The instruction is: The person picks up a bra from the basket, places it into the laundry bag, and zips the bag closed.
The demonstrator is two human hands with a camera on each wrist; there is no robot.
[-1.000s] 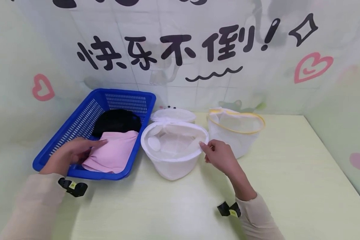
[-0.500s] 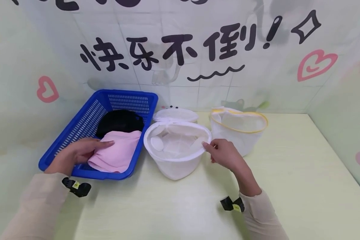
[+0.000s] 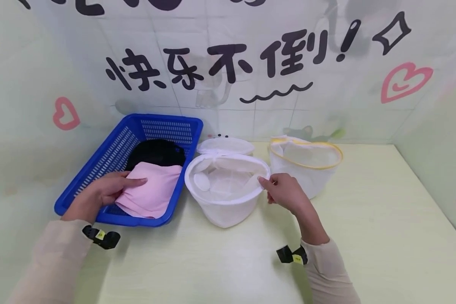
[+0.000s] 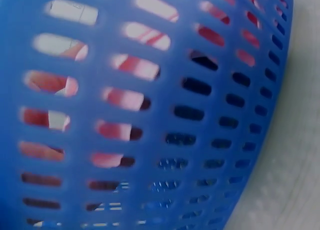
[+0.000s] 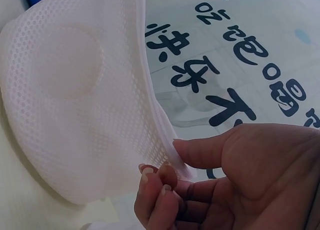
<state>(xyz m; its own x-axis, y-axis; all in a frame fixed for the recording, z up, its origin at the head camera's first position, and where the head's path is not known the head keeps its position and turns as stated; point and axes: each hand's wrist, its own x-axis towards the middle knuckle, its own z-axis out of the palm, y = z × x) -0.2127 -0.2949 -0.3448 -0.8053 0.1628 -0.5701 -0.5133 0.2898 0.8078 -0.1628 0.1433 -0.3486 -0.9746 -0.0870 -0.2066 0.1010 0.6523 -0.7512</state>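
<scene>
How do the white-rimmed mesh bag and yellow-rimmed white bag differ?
The white-rimmed mesh bag is pinched by the right hand; the yellow-rimmed white bag is unheld. The first stands nearer the camera; the second farther back to the right. Both are white, with open tops.

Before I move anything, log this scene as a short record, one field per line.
Left grip: pinches the pink cloth
Right grip: pinches the rim of the white mesh bag
Container: blue basket, slotted sides, left of the mesh bag in the head view
Basket contents: pink cloth, with a black item behind it
Mesh bag mouth: open
Second bag: yellow-rimmed bag, mouth open, right of the mesh bag
Unclear: what the black item is
</scene>
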